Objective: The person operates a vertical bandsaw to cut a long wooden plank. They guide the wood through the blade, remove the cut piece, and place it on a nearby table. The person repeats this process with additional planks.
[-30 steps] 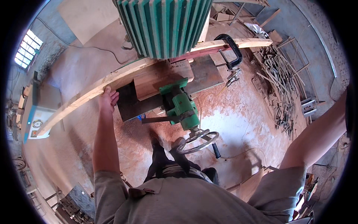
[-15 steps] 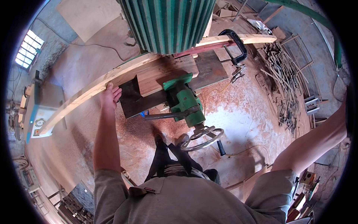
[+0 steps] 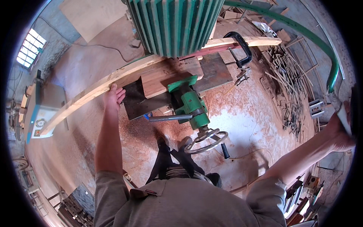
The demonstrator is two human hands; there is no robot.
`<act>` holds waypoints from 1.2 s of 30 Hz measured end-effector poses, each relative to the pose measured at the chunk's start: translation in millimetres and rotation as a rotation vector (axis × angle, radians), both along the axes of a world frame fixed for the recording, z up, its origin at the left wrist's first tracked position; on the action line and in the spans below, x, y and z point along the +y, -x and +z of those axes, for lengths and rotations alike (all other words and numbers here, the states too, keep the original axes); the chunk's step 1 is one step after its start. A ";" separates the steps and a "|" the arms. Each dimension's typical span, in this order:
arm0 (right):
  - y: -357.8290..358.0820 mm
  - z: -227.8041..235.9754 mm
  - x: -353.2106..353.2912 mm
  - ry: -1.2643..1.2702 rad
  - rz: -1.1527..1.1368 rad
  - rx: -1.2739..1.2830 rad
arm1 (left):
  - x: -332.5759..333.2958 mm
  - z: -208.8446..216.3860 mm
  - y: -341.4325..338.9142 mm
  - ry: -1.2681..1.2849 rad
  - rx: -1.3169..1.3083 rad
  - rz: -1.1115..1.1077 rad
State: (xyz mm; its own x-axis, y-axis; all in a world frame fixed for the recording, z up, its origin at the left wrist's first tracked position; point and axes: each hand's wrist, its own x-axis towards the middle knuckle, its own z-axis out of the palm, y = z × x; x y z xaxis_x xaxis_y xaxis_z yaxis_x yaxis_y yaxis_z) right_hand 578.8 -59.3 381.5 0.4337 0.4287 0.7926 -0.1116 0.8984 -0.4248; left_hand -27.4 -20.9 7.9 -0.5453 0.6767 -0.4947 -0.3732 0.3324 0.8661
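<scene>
Hands, head view: left hand has thumb against long pale beam, fingers loosely bent; pinching or resting, can't tell. Right hand at green lever's pale end; closure lost in dark rim. Beam lies across machine, beneath ribbed green housing. Likely stiff, fairly heavy; hold by long edges. Visible grain; smooth metal handwheel.

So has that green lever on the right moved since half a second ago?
Yes. Judged against the black clamp, the green lever has swung leftward and down in the picture, its lower end now well below the clamp.
</scene>
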 end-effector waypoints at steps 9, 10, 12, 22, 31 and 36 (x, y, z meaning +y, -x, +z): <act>-20.2 -55.8 -32.2 0.003 0.033 0.297 | 2.4 4.3 -5.8 0.010 0.013 -0.001; -17.2 -63.8 -33.4 -0.008 0.025 0.316 | 0.7 5.2 -5.2 0.006 0.013 -0.002; -5.7 -75.9 -37.0 -0.002 -0.015 0.321 | 0.6 6.5 -6.5 0.005 0.015 0.002; -4.0 -135.8 -59.1 0.050 0.072 0.294 | 2.5 0.7 -3.5 0.010 0.019 0.009; -15.0 -212.1 -92.7 0.223 0.148 0.252 | 1.5 -0.7 -2.8 -0.017 0.001 -0.006; -8.4 -240.9 -103.6 0.322 0.147 0.204 | 1.9 0.7 -3.1 -0.014 0.000 -0.007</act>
State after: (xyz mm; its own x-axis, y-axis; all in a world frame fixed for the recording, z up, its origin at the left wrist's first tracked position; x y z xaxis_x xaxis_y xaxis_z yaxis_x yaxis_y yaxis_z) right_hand 587.2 -162.9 140.6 0.4835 0.7103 0.5116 -0.3399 0.6909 -0.6380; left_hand -24.4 -19.0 8.6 -0.5406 0.6875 -0.4849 -0.3707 0.3228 0.8709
